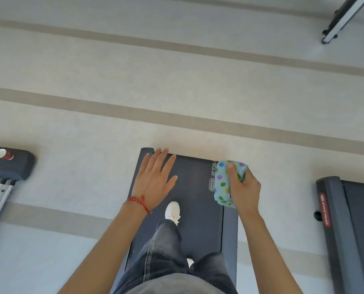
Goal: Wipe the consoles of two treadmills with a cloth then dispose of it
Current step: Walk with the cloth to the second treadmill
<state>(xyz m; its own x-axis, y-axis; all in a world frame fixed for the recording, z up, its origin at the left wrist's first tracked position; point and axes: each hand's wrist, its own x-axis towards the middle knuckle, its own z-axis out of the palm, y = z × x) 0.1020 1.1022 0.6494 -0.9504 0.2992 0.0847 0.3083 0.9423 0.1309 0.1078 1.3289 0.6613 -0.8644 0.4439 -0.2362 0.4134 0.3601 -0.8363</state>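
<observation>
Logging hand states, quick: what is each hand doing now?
Left hand: open, fingers spread, holding nothing.
Right hand: grip closed on the dotted cloth.

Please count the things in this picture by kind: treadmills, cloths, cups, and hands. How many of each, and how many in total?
Treadmills: 3, left, middle, right
Cloths: 1, the dotted cloth gripped by the right hand
Cups: 1, a red paper cup
Hands: 2, counting the open left hand
Total: 7

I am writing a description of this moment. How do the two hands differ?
The left hand is open with fingers spread and holds nothing; the right hand grips a dotted cloth. The left wrist wears a red bracelet; the right wrist is bare. Both hang above the treadmill belt.
</observation>
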